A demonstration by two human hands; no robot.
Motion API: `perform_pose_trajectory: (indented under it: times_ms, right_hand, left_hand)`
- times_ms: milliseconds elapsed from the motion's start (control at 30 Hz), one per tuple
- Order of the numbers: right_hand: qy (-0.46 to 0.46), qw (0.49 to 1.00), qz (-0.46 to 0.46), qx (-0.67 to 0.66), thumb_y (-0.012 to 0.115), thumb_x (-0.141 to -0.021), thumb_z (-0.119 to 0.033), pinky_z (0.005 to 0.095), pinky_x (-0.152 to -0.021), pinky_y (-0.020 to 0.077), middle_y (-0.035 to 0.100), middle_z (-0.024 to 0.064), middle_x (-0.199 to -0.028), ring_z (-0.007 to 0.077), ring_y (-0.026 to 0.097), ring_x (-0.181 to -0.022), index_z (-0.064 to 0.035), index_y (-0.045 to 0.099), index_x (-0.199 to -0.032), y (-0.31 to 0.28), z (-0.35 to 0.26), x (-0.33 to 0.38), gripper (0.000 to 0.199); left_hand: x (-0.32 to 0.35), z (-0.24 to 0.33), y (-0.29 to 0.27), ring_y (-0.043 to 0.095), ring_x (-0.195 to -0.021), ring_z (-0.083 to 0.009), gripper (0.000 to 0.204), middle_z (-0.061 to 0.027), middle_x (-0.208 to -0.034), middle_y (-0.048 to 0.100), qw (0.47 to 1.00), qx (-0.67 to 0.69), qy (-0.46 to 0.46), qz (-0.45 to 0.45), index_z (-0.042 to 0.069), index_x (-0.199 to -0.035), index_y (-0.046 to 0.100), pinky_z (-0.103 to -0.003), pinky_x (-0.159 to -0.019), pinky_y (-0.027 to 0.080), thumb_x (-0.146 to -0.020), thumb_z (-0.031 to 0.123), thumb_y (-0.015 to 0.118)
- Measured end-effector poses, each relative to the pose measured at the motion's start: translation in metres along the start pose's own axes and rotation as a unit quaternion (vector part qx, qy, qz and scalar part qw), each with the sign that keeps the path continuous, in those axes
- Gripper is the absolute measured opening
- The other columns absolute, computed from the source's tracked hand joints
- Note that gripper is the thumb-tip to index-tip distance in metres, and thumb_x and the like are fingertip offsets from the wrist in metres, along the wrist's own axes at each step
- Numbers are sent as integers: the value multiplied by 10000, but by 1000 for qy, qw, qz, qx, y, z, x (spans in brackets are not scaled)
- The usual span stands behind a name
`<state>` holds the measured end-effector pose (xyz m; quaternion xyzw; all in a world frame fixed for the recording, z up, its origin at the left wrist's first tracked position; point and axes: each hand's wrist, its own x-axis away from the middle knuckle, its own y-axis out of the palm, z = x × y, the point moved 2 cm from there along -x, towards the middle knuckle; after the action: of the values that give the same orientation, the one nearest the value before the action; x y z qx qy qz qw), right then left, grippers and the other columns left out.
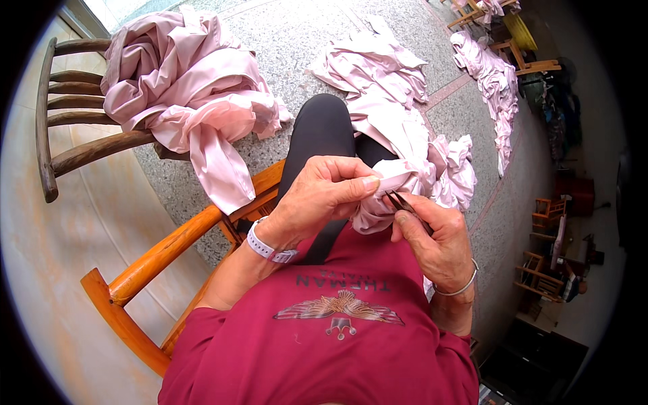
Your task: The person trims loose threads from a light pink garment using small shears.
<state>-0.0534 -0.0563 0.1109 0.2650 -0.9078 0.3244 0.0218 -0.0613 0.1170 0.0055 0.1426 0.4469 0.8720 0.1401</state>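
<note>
Over my lap lies a pale pink garment, its bunched cloth trailing down to the floor in front of me. Between thumb and fingers, my left hand pinches a folded edge of it. My right hand is closed round small dark thread snips. Their pointed tips reach up beside the pinched edge, close to my left thumb. Whether the blades touch the cloth I cannot tell.
To my left, a brown wooden chair carries a heap of pink cloth. An orange-brown wooden armrest stands at my left side. More pink cloth hangs at the far right, near wooden stools. The floor is speckled grey.
</note>
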Motion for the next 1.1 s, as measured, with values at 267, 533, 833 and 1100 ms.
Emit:
perform_pose_trajectory:
  times_ms: [267, 533, 833, 1100]
  right_hand:
    - [-1, 1000, 16, -16, 572, -947, -4, 228, -563, 443, 610, 20, -682, 67, 555, -612, 19, 672, -1145, 2, 1, -1, 223]
    - [-21, 998, 62, -15, 576, -959, -18, 246, -549, 460, 623, 46, -661, 90, 585, -583, 34, 666, -1024, 14, -1, -3, 123]
    - [72, 986, 52, -143, 529, -1010, -91, 226, -471, 375, 599, 5, -647, 51, 505, -528, 33, 649, -960, 9, 2, -9, 180]
    - [66, 996, -4, -59, 545, -982, -42, 225, -544, 426, 620, 27, -672, 73, 559, -604, 48, 664, -1129, -5, -16, 0, 209]
  left_hand:
    - [-1, -3, 2, 398, -508, -13, 137, 3, -771, 636, 999, 42, -8, -3, 15, -935, 675, -187, -446, 274, -944, 151, 673]
    - [0, -6, 4, 455, -522, -32, 181, -21, -801, 671, 992, 117, -30, -27, -3, -986, 683, -189, -472, 332, -963, 173, 646]
    - [-1, -10, 10, 512, -552, -46, 179, -28, -816, 655, 994, 103, -15, -11, -4, -992, 647, -205, -492, 404, -974, 174, 633]
    - [1, -1, 11, 590, -574, -75, 176, -53, -810, 662, 997, 70, 19, 3, -12, -982, 650, -214, -506, 498, -984, 161, 619]
